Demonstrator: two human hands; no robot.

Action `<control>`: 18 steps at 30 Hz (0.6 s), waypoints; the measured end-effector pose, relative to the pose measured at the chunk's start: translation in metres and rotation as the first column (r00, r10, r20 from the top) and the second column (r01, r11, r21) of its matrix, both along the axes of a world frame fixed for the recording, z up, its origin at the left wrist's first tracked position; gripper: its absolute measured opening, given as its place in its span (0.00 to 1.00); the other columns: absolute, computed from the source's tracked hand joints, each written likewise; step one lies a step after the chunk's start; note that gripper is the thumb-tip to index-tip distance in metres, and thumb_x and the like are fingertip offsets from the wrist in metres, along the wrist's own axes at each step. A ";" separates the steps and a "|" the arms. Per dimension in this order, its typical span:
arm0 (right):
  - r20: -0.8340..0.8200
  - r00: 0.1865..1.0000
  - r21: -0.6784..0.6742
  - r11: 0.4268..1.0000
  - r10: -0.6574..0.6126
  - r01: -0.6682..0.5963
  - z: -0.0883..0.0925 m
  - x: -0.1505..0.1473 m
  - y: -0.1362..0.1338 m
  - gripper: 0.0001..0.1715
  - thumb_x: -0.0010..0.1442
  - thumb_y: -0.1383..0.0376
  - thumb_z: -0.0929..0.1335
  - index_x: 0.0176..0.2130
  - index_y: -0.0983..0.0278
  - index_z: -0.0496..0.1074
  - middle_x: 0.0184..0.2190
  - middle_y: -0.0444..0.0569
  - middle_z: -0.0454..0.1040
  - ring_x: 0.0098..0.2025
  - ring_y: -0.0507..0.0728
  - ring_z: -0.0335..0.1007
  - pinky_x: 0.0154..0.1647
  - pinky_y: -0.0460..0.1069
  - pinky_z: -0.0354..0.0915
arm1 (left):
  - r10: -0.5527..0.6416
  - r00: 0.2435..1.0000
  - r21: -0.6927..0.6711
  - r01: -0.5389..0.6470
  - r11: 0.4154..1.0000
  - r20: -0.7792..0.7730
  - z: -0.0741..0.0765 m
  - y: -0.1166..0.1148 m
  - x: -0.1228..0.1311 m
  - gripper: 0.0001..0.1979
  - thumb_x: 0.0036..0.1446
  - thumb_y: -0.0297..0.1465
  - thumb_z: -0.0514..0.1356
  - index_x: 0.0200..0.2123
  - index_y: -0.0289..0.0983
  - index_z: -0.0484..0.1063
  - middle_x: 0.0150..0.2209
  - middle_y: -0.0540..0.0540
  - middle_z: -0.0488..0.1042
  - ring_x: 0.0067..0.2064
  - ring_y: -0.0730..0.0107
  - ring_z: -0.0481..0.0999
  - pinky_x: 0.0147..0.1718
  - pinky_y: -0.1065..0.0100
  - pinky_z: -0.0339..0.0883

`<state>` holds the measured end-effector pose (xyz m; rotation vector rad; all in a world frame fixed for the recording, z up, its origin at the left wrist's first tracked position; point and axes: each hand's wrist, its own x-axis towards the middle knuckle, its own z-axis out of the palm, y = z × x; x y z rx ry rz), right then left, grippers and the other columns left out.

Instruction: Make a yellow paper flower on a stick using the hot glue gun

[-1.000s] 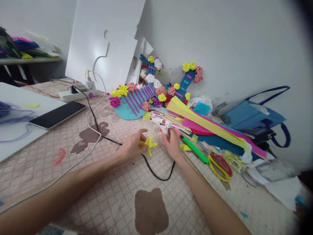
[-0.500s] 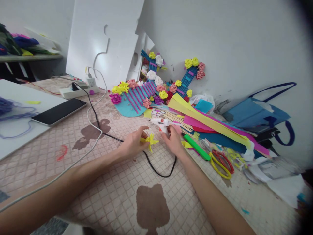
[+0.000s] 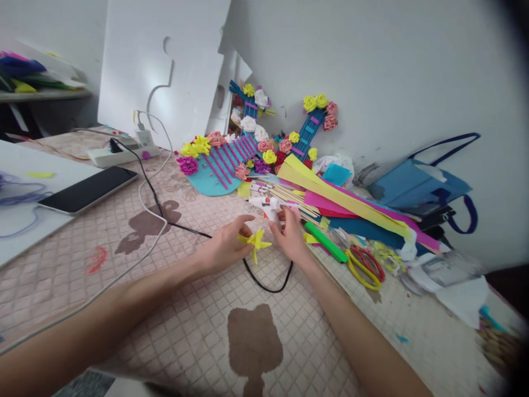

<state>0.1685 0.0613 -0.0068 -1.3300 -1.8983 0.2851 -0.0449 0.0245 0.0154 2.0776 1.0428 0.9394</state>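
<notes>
Between the fingertips of my left hand [image 3: 228, 243] is a yellow paper flower [image 3: 257, 242] with pointed petals spread to the right. My right hand [image 3: 290, 236] is closed around the handle of a white glue gun [image 3: 268, 206], whose nozzle points left, above and beyond the flower. The two do not touch. A black cord [image 3: 264, 289] loops on the table below both hands.
A tablet [image 3: 88, 189] and power strip [image 3: 119, 155] lie left. Behind are flower-decorated blue pieces [image 3: 219, 184]. To the right lie coloured paper strips [image 3: 347, 201], a green cutter [image 3: 326, 242], scissors [image 3: 363, 269] and a blue bag [image 3: 425, 184]. A white cable [image 3: 155, 240] crosses my left forearm.
The view has shifted a little, so most things appear further left. The flower appears slightly lower and further from the glue gun. Both hands keep their hold.
</notes>
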 end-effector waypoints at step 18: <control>-0.111 0.993 -0.017 0.999 0.037 -0.039 0.030 -0.030 -0.075 0.08 0.56 0.61 0.68 0.38 0.59 0.70 0.42 0.50 0.68 0.48 0.60 0.64 0.48 0.56 0.64 | -0.049 0.985 0.384 0.112 0.916 -0.168 0.005 -0.026 0.009 0.26 0.56 0.26 0.56 0.57 0.39 0.53 0.46 0.43 0.72 0.47 0.61 0.72 0.47 0.58 0.64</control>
